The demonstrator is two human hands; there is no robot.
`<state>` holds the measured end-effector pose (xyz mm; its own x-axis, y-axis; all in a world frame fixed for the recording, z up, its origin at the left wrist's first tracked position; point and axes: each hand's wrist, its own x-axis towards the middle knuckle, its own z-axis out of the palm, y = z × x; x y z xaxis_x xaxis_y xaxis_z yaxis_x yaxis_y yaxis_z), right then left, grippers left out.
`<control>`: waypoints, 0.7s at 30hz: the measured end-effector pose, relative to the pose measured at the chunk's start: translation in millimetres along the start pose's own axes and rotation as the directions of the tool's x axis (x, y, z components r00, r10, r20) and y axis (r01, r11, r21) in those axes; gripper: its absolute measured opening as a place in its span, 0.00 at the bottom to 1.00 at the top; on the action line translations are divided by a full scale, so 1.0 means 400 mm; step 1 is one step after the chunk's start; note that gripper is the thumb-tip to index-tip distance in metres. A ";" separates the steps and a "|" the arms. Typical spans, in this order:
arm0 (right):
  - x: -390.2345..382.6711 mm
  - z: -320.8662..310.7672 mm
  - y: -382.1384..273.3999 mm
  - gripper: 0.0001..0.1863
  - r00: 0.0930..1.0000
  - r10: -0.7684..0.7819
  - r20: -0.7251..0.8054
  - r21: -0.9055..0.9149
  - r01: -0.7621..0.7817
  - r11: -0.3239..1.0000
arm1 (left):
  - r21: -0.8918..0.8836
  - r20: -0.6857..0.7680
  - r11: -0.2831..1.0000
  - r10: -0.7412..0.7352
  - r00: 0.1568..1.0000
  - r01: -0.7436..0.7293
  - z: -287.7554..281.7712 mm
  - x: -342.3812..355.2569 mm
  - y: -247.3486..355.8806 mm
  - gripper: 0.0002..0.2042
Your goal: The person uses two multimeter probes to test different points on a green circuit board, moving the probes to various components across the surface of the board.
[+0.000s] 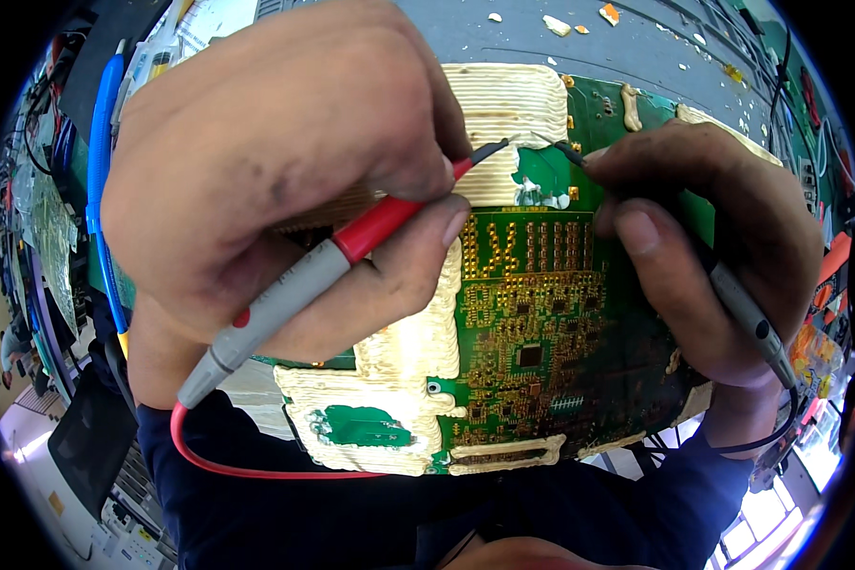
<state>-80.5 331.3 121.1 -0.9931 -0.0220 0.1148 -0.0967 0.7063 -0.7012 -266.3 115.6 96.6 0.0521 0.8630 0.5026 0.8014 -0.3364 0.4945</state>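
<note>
Nearest the camera, the left hand (pixel 285 161) looms over the far left of the scene, fingers closed on a red-and-grey test probe. Beneath both hands, in the middle, lies the largest thing here, a green circuit board (pixel 627 342), its far edge toward a grey work surface (pixel 627 52) and its near edge by the dark-sleeved body. At the board's right, the right hand (pixel 722 228) grasps a second probe between thumb and fingers. Thick cream coating (pixel 503 95) covers much of the board's left and far parts. The red-and-grey test probe (pixel 285 288) slants from near left to far right; the second probe (pixel 746 309), dark grey, slants the opposite way. Smaller are two bare green patches, one near left (pixel 361 426) and one far (pixel 540 171), just by the metal tips. The tips sit close together but apart; whether either touches the board, I cannot tell. As I judge it, the work is midway through: the coating is off at those two patches, both probes are in hand, and a reading appears to be under way or about to begin. Most of the coating is left on; no meter display shows, so no result can be read. Smallest are pale crumbs (pixel 557 26) on the far surface.
</note>
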 end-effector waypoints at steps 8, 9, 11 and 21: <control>0.002 0.006 -0.003 0.11 0.995 -0.100 -0.022 -0.036 0.099 0.994 | 0.044 0.006 0.999 -0.027 1.000 0.026 -0.011 -0.008 0.020 0.09; 0.003 0.006 -0.005 0.10 0.996 -0.086 -0.023 -0.033 0.086 0.996 | 0.041 0.007 0.999 -0.028 1.000 0.027 -0.012 -0.010 0.020 0.09; 0.003 0.009 -0.011 0.10 0.998 -0.055 -0.027 -0.030 0.054 0.998 | 0.033 0.006 0.999 -0.029 1.000 0.029 -0.013 -0.014 0.018 0.09; 0.002 0.038 -0.027 0.10 0.995 -0.073 -0.064 -0.092 0.067 0.994 | 0.057 -0.012 0.997 -0.051 0.999 0.052 -0.009 -0.030 0.022 0.08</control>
<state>-81.3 313.1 118.0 -0.9772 -0.0277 0.2104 -0.1562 0.7652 -0.6245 -262.0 100.7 97.5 0.0040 0.8747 0.4847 0.8359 -0.2690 0.4785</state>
